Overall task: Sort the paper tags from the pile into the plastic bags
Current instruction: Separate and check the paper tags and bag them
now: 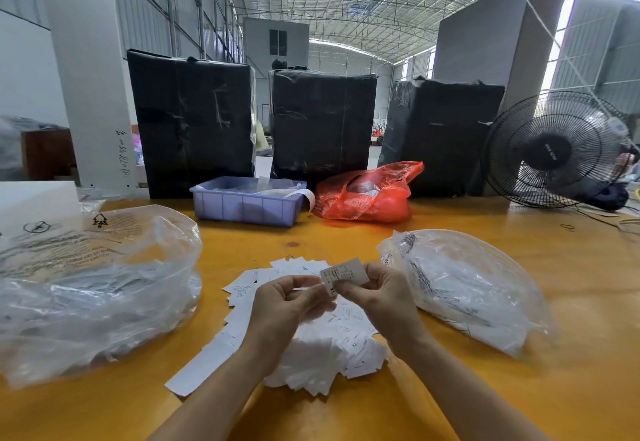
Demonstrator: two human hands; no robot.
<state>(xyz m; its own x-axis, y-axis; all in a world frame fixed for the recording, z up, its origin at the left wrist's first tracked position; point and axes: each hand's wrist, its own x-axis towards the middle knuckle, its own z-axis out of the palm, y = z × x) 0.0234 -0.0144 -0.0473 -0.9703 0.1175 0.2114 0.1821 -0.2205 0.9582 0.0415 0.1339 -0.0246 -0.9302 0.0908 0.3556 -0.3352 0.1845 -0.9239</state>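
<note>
Paper tag [344, 272] marked XL, pinched by its edges above the pile [311, 336]. Right hand [377, 297] with thumb and forefinger closed on the tag's right side; left hand [287, 302] with fingers [313, 283] curled in, tips meeting the tag's lower left corner. Both hands raised over the heap, mid-sort, with the size apparently being read.

Loose white tags fanned and overlapping beneath, spread across the yellow tabletop [519, 388]. Clear plastic bag [97, 284] crumpled open to the left of the pile, a second clear bag [467, 288] to the right, both seemingly holding white tags already.

Probably very light, thin and a little stiff, like card; easily bent, prone to sliding or sticking flat against neighbours. Best taken at an edge or corner with a fingertip pinch, one at a time.

Farther back: lilac plastic tray [246, 203], red bag [367, 194], three black-wrapped bundles [322, 118] and a black fan [557, 149].
</note>
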